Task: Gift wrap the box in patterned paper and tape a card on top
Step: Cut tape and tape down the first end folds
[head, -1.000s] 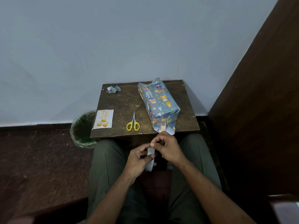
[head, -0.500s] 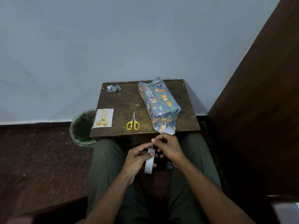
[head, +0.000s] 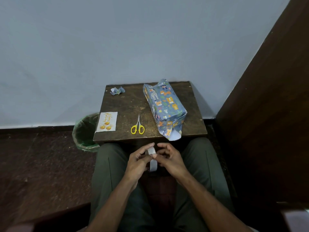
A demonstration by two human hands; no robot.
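Box [head: 164, 107] sits mostly wrapped on the bench [head: 127, 104], near flap loose, card [head: 107, 121] untaped at the left edge, while left hand [head: 139, 160] grips the tape roll [head: 153, 162] and right hand [head: 170, 159] picks at it.

A single wide-angle view looks from the person's head, forward and steeply down. Nearest lie the forearms and lap at the bottom; beyond them stands the small dark wooden table [head: 127, 104], at mid-distance, and farthest rises the pale blue wall [head: 117, 39]. A dark wooden panel [head: 267, 114] fills the right edge.
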